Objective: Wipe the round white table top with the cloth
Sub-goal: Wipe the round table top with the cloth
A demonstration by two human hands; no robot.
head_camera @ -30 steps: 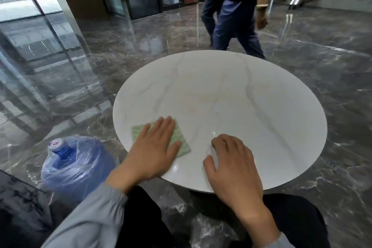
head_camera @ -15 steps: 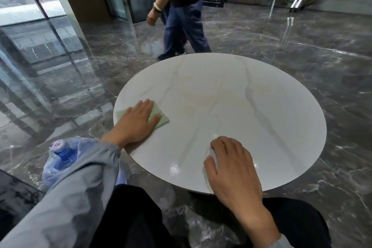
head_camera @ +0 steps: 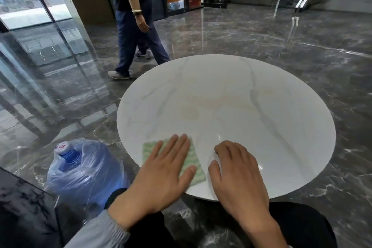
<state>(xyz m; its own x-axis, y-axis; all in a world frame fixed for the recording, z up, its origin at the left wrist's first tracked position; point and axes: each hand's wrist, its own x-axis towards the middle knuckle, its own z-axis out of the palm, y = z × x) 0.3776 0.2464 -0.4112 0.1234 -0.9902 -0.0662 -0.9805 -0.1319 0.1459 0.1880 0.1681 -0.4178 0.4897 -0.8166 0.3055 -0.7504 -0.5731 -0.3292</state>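
The round white table top (head_camera: 251, 110) with faint grey veins fills the middle of the view. A pale green patterned cloth (head_camera: 194, 160) lies flat on its near left part. My left hand (head_camera: 163, 175) presses down on the cloth with straight fingers, covering most of it. My right hand (head_camera: 237, 173) rests on the bare table beside the cloth at the near edge, its fingers bent and the fingertips touching the surface.
A blue water bottle wrapped in clear plastic (head_camera: 84, 169) stands on the floor left of the table. A person (head_camera: 134, 24) walks across the dark marble floor behind the table's far left. Glass walls (head_camera: 40, 46) stand to the left.
My left hand has slid the cloth from the table's left edge back toward me and to the right, close to my right hand. The person behind has walked to the left.
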